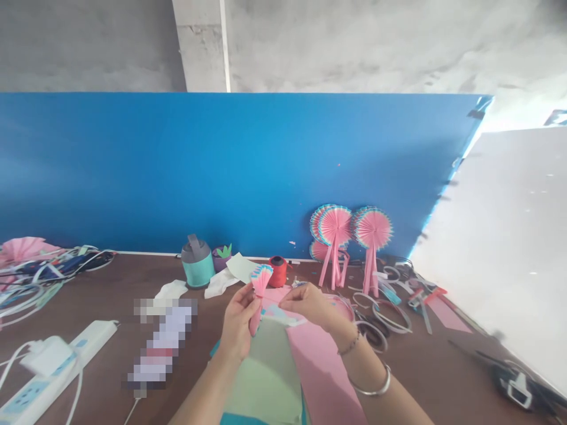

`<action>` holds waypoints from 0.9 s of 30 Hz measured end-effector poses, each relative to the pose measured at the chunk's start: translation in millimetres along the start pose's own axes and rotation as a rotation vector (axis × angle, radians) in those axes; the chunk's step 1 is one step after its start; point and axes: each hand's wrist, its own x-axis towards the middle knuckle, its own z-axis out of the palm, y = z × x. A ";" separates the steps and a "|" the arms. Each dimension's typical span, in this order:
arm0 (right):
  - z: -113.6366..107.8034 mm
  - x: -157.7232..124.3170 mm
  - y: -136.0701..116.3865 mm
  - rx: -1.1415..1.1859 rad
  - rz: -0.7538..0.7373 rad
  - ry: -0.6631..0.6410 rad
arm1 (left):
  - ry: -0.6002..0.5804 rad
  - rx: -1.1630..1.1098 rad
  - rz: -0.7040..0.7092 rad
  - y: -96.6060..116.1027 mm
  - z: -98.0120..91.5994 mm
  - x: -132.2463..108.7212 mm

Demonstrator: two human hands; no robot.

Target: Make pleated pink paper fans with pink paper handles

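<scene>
My left hand grips a folded pink paper fan near the green paper. My right hand, fingertips pinched, seems to hold a thin thread beside it: probably binding, where the next turn calls for steady tension.

I see matt, sharply pleated pink paper in the left fingers, smooth matt green paper sheets below them, a plastic-looking teal container beyond, and, behind the right fingers, a glossy metal bangle.
</scene>
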 end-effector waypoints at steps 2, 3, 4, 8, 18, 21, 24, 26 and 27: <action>4.8 0.4 -3.3 -0.026 -0.028 -0.001 | 0.070 -0.028 -0.005 -3.2 -1.1 1.5; 6.3 0.7 -4.0 -0.033 -0.043 -0.001 | 0.094 -0.040 -0.015 -3.9 -1.5 1.7; 7.3 1.2 -3.9 -0.037 -0.055 0.006 | 0.104 -0.049 -0.032 -4.1 -1.9 1.7; 6.9 4.9 4.5 -0.097 -0.052 0.053 | 0.049 -0.089 -0.155 -3.9 -3.7 2.6; 8.5 6.9 5.6 -0.507 -0.290 0.427 | -0.061 -0.516 -0.408 6.3 -12.4 5.6; 12.2 4.3 -0.1 -0.562 -0.392 0.630 | -0.121 -0.561 -0.397 12.8 -13.5 2.8; 15.7 -1.7 -11.7 -0.459 -0.432 0.660 | -0.211 -0.495 -0.369 15.5 -15.5 0.0; 19.0 -6.7 -20.5 -0.370 -0.390 0.579 | -0.266 -0.446 -0.333 15.5 -16.7 -1.8; 21.3 -9.1 -24.1 -0.334 -0.337 0.506 | -0.283 -0.428 -0.314 15.2 -16.8 -2.7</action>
